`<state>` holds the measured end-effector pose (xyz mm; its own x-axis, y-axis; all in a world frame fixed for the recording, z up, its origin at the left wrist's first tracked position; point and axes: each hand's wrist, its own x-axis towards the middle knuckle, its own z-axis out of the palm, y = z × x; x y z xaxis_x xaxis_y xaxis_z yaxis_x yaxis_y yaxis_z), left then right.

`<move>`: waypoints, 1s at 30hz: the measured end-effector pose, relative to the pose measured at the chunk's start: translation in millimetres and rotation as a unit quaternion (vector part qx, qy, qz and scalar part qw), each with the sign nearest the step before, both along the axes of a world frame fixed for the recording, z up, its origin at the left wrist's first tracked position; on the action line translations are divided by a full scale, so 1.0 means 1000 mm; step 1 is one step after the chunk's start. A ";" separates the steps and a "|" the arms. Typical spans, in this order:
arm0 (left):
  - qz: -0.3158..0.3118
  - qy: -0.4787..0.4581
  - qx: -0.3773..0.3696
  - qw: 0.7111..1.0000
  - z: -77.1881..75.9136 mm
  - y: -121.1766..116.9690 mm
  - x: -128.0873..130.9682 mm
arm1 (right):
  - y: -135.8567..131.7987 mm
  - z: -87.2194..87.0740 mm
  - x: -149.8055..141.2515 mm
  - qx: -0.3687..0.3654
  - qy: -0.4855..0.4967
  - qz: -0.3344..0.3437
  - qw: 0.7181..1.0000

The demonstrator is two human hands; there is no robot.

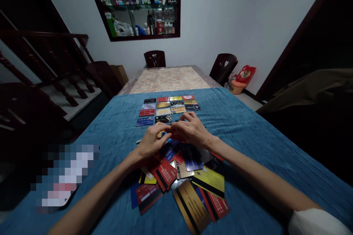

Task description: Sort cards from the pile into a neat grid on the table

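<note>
My left hand (154, 139) and my right hand (191, 129) meet above a loose pile of cards, fingers curled and tips close together. Between them is a red card (178, 136), mostly covered by my right fingers; my left thumb and index finger close at its left edge. Below the hands, the pile includes a gold card (191, 205), a yellow card (211, 181), a red card with a black stripe (166, 174) and a dark blue card (193, 159). Just beyond my fingertips, cards lie in neat rows, among them a black card (163, 119) and a blue card (145, 121).
A blue cloth (110, 132) covers the near part of the table; its patterned top (168, 79) shows at the far end. To the left lies a pixelated object (66, 180). Dark wooden chairs (154, 59) stand around the table, and a shelf cabinet (143, 38) is set in the wall.
</note>
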<state>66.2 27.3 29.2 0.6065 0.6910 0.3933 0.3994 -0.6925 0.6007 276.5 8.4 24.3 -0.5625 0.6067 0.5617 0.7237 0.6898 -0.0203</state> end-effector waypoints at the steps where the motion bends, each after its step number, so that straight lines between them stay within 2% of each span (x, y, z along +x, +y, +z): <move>1: 0.004 0.001 -0.001 1.000 -0.002 0.000 0.001 | 0.000 -0.001 -0.001 0.005 0.001 0.003 1.000; 11: 0.022 0.025 0.009 0.999 -0.015 0.003 0.000 | 0.005 -0.016 -0.003 0.085 0.013 0.034 0.996; 17: 0.053 0.079 -0.005 0.995 -0.020 0.013 -0.006 | 0.006 -0.021 -0.004 0.081 -0.011 0.033 0.996; 25: 0.067 0.095 -0.030 0.993 -0.011 0.019 -0.013 | 0.006 -0.020 -0.004 0.074 -0.041 0.022 0.996; 30: 0.087 0.102 -0.021 0.991 -0.008 0.023 -0.017 | 0.004 -0.019 -0.004 0.047 -0.080 -0.021 0.995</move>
<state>49.3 50.2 21.0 0.5405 0.8056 0.2426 0.6274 -0.5781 0.5217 272.1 12.3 4.9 -0.6245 0.5802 0.5228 0.7406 0.6524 0.1607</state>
